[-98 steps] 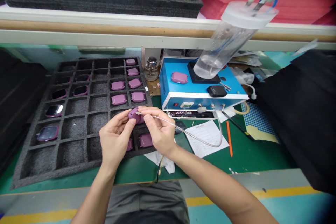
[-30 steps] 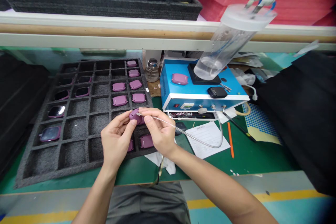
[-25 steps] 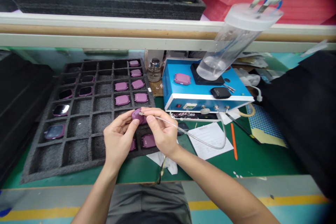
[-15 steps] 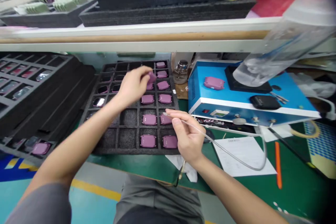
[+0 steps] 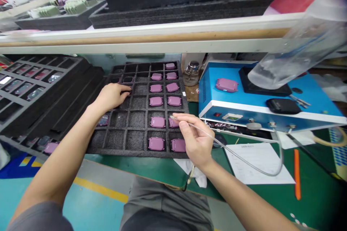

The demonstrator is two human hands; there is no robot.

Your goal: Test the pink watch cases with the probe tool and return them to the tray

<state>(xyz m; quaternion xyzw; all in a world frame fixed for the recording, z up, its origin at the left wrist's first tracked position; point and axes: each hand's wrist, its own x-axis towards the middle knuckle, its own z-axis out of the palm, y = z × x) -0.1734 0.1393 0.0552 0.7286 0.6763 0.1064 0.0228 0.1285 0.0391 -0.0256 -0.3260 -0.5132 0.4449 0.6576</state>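
Observation:
A black foam tray (image 5: 137, 129) divided into compartments holds several purple cases (image 5: 157, 122) in its two right columns. My left hand (image 5: 112, 96) reaches into the tray's left part, its thumb and fingertips close together over a compartment; what they hold, if anything, is hidden. Over the tray's right edge, my right hand (image 5: 195, 135) pinches the tip of a thin clear tube (image 5: 238, 157), which loops off to a blue machine (image 5: 271, 113). Dark-screened pieces lie in a few left compartments.
Stacked foam trays (image 5: 81, 95) stand at the left. A glass bottle (image 5: 191, 73) is behind the tray. A shelf edge (image 5: 151, 39) crosses above. Paper (image 5: 257, 162) and an orange strip (image 5: 297, 175) lie at the right.
My left hand has moved left from the upper right compartments, and the purple case it held now sits in the tray. My right hand stays much the same; the view has shifted slightly.

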